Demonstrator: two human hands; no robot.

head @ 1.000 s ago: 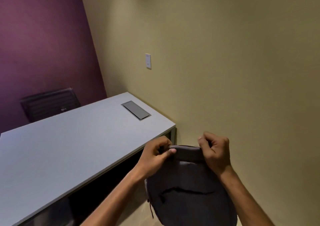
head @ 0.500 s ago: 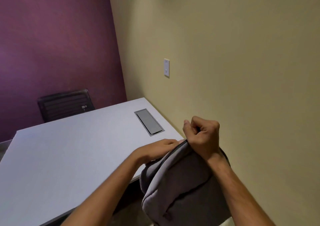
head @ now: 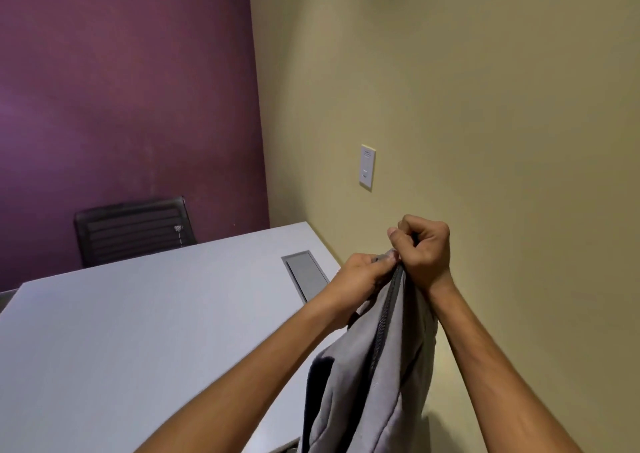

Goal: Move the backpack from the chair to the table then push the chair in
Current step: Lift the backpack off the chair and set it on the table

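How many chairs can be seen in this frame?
1: a black chair at the far side of the table, against the purple wall. The chair the backpack came from is out of view.

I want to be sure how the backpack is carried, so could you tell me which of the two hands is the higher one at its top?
The right hand, a closed fist nearest the beige wall, is higher; the left hand grips the backpack just below, over the table.

Two bare forearms, left hand (head: 360,274) & right hand (head: 427,250), no sleeves/jewelry visible.
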